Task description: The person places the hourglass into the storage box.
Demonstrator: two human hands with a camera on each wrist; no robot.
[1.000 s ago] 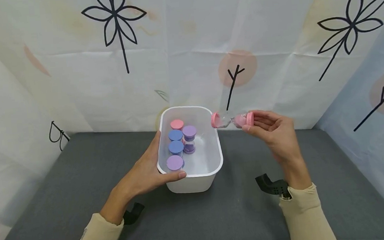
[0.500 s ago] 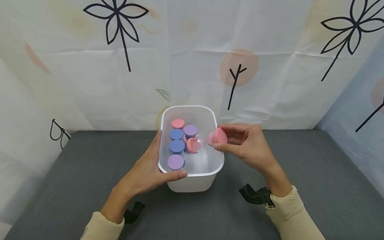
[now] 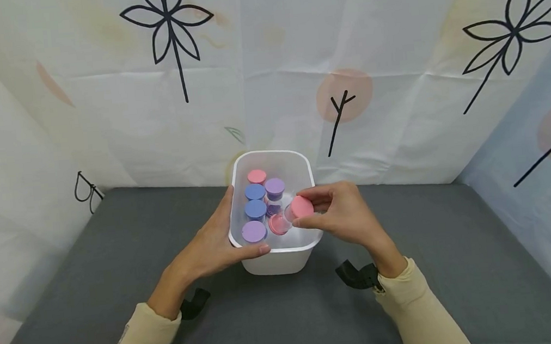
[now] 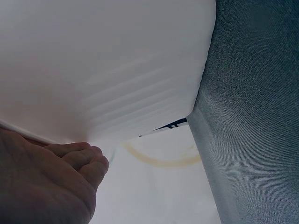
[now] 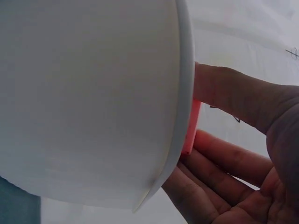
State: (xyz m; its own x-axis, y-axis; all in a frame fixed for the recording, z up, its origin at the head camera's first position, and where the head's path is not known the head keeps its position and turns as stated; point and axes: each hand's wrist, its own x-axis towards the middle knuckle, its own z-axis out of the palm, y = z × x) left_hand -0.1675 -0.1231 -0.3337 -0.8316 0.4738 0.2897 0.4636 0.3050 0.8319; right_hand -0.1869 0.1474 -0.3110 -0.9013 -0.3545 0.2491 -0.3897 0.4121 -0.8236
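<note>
My right hand (image 3: 340, 210) pinches the upper end of a small pink-capped hourglass (image 3: 302, 207), which is tilted inside the white plastic bin (image 3: 283, 261). Its lower pink cap is down near the bin floor. In the right wrist view, the bin wall (image 5: 93, 102) hides most of the hourglass; a strip of pink cap (image 5: 192, 126) shows between thumb and fingers. My left hand (image 3: 208, 241) holds the bin's near left corner, thumb along the front rim. The left wrist view shows its fingers (image 4: 79, 158) against the outer wall.
Upright in the bin stand a pink hourglass (image 3: 257, 176), two blue ones (image 3: 255, 191) and two purple ones (image 3: 253, 231), mostly along the left wall. Below the bin spreads a grey cloth-covered table (image 3: 288, 318). A patterned white backdrop (image 3: 279, 106) rises close behind.
My right hand has brought the pink hourglass leftward from outside the right rim into the bin, turning it from lying level to tilted cap-up. The left hand has stayed at the corner.
</note>
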